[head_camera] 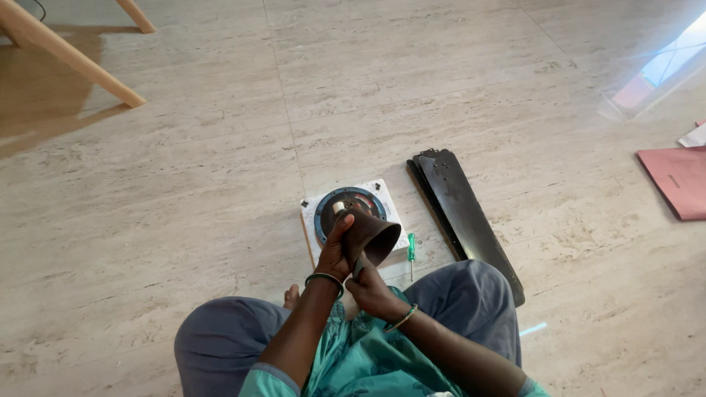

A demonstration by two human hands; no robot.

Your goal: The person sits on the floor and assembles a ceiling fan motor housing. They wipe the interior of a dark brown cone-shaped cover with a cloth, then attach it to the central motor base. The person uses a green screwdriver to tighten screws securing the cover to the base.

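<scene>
A pale stone-tiled floor (184,184) fills the frame, sunlit at the upper right. At lower centre a person sits cross-legged, both hands wrapped around one dark brown bell-shaped cover (371,235): the left hand (334,254) grips its flared side, thumb up near the rim, and the right hand (371,290) is closed on its narrow neck from below. The cover is held in the air just above one round dark motor housing (346,209), which rests on a white square block (386,198).

If the grip loosens, I reckon the cover would drop onto the housing or the hard floor and dent.

One green-handled screwdriver (411,248) lies just right of the block. Further right lies a stack of dark fan blades (460,213); how many I cannot tell. One red folder (680,180) sits at the right edge, two wooden legs (81,62) at upper left.
</scene>
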